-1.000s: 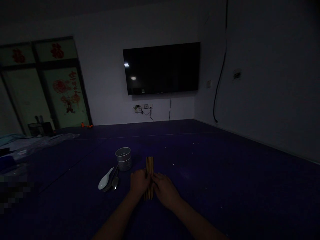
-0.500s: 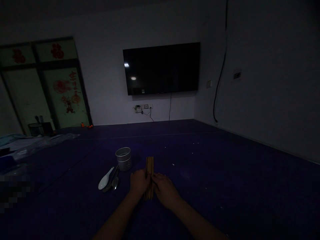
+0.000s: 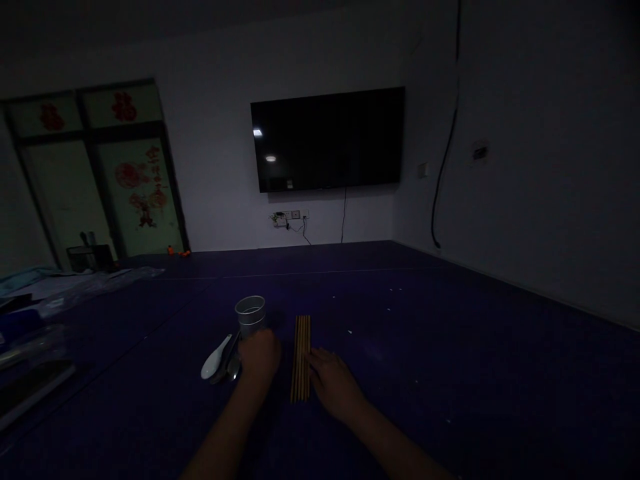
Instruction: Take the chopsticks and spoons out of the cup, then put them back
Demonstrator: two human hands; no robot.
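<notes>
Several wooden chopsticks (image 3: 301, 360) lie side by side in a flat row on the dark purple surface (image 3: 380, 373). At their right edge rests my right hand (image 3: 334, 383), open, its fingertips touching the chopsticks. My left hand (image 3: 261, 357) is left of the row, just in front of a silver metal cup (image 3: 251, 312) that stands upright, and it covers the cup's lower part. Its fingers are hidden, so whether it touches the cup cannot be seen. Left of this hand lie a white spoon (image 3: 216, 358) and metal spoons (image 3: 233, 368), partly covered by the hand.
Clear plastic wrapping (image 3: 100, 281) and a dark flat object (image 3: 35, 390) lie on the left. Small white scraps (image 3: 350, 331) dot the surface to the right. A television (image 3: 327, 140) hangs on the far wall, and small orange items (image 3: 179, 253) sit near the door.
My left hand has left the chopsticks and moved left to the front of the cup. My right hand stays at the chopsticks' right edge. The view has shifted slightly.
</notes>
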